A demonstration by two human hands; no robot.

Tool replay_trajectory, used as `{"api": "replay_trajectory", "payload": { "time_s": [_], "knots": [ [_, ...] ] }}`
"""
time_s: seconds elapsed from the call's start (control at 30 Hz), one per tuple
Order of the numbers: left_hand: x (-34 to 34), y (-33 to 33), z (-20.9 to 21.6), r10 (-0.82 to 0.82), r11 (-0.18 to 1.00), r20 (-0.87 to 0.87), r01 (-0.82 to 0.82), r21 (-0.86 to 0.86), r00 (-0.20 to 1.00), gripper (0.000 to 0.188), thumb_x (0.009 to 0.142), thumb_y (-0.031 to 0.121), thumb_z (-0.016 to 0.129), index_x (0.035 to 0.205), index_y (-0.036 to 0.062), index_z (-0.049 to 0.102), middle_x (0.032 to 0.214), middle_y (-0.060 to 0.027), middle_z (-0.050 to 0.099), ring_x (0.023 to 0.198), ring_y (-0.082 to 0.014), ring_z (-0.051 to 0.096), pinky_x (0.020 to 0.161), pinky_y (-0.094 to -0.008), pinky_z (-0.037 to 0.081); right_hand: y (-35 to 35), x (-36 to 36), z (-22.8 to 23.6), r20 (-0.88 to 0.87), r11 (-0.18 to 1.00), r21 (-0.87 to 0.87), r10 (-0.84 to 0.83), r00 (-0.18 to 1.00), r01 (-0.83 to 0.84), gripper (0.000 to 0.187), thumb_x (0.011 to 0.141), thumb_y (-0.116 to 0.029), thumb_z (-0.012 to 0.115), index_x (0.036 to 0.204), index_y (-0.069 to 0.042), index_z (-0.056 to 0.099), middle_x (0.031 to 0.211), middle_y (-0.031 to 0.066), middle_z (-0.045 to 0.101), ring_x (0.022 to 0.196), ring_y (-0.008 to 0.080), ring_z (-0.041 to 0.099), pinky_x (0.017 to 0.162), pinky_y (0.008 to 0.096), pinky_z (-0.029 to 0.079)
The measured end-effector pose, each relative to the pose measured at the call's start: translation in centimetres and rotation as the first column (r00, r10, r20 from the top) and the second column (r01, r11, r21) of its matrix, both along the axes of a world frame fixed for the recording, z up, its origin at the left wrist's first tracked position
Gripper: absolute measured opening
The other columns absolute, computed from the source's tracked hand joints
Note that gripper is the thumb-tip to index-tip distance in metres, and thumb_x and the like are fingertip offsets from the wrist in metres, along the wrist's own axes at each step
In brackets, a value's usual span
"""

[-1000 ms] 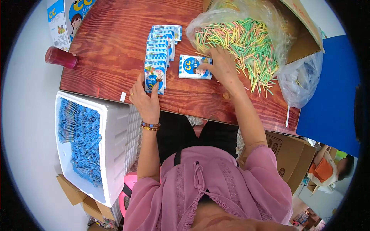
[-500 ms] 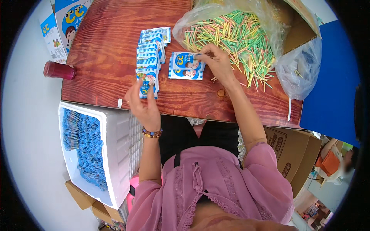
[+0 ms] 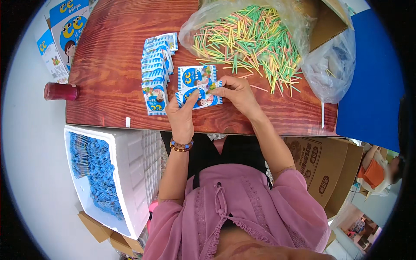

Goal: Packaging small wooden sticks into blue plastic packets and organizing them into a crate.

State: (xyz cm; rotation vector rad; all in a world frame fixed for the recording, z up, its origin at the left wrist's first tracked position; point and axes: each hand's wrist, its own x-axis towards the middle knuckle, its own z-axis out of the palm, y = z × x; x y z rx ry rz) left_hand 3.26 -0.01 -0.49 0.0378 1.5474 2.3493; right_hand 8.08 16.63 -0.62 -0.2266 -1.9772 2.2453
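A small blue and white packet (image 3: 209,101) is held near the table's front edge. My left hand (image 3: 182,116) pinches its left end, the thumb lying on its face. My right hand (image 3: 238,94) grips its upper right corner between thumb and fingers. Just beyond lies another packet (image 3: 190,76), partly covered by the held one. To the left, an overlapping column of similar packets (image 3: 154,74) runs away from me. A heap of thin pink, yellow and green sticks (image 3: 251,45) spills from a clear plastic bag (image 3: 189,32) beyond my right hand.
A dark red jar (image 3: 61,91) stands at the wooden table's (image 3: 112,47) left edge. A white foam box (image 3: 130,173) full of blue packets is below left. Cardboard boxes (image 3: 323,171) stand lower right, near a blue panel (image 3: 364,78). Another person sits far right.
My left hand has left the column and moved right to the packet's left end. My right hand has drawn this packet nearer and tilted it, off the one beneath. The view has shifted slightly.
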Motion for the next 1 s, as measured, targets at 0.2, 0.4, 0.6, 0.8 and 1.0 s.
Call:
{"api": "replay_trajectory", "payload": {
  "time_s": [0.2, 0.4, 0.6, 0.8, 1.0],
  "knots": [
    [0.8, 0.3, -0.4, 0.0, 0.999, 0.016, 0.0, 0.032, 1.0, 0.015, 0.088, 0.003, 0.067, 0.101, -0.0027, 0.067, 0.095, -0.0044, 0.069, 0.079, -0.0057, 0.061, 0.071, -0.022, 0.05, 0.4, 0.7, -0.8, 0.056, 1.0, 0.018, 0.005, 0.998, -0.006, 0.008, 0.086, -0.008, 0.068, 0.084, 0.0, 0.067, 0.075, -0.0027, 0.064, 0.073, 0.0023, 0.055, 0.064, 0.0189, 0.044],
    [0.6, -0.2, -2.1, 0.022, 0.982, 0.158, -0.051, 0.18, 0.987, 0.017, 0.094, 0.008, 0.06, 0.105, -0.0031, 0.065, 0.104, -0.0077, 0.067, 0.09, -0.0135, 0.064, 0.084, -0.0322, 0.052, 0.0, 1.2, 1.2, 0.055, 0.996, -0.08, -0.029, 0.998, 0.033, 0.009, 0.086, -0.008, 0.067, 0.081, -0.001, 0.064, 0.073, -0.0036, 0.059, 0.071, 0.0027, 0.053, 0.065, 0.0196, 0.044],
    [0.6, 0.3, -0.9, -0.053, 0.951, 0.296, -0.042, 0.306, 0.954, 0.022, 0.096, 0.015, 0.058, 0.11, -0.0007, 0.062, 0.107, -0.0102, 0.067, 0.095, -0.0184, 0.065, 0.087, -0.0353, 0.053, 0.7, 1.7, 1.3, -0.33, 0.944, 0.327, 0.151, 0.932, -0.037, 0.023, 0.078, -0.012, 0.073, 0.097, -0.006, 0.062, 0.122, 0.0092, 0.053, 0.116, 0.0213, 0.048, 0.1, 0.0361, 0.037],
    [1.2, 1.1, -1.0, -0.163, 0.929, 0.294, 0.046, 0.368, 0.942, 0.021, 0.096, 0.015, 0.057, 0.11, -0.0003, 0.063, 0.105, -0.0071, 0.067, 0.093, -0.0147, 0.065, 0.077, -0.0307, 0.054, 0.9, 1.3, 1.5, -0.339, 0.763, 0.647, 0.286, 0.896, 0.001, 0.029, 0.075, -0.02, 0.075, 0.102, -0.011, 0.072, 0.136, 0.0062, 0.05, 0.129, 0.0288, 0.04, 0.107, 0.0442, 0.032],
    [1.8, 1.7, -1.0, -0.071, 0.96, 0.3, -0.016, 0.279, 0.951, 0.021, 0.097, 0.017, 0.057, 0.107, 0.0002, 0.064, 0.102, -0.0059, 0.068, 0.089, -0.0135, 0.065, 0.078, -0.0304, 0.054, 2.9, 2.1, 1.8, -0.197, 0.917, 0.33, 0.3, 0.933, -0.225, 0.017, 0.078, -0.013, 0.073, 0.091, -0.003, 0.072, 0.124, 0.0105, 0.06, 0.122, 0.0254, 0.05, 0.102, 0.0381, 0.039]
  ]
}}
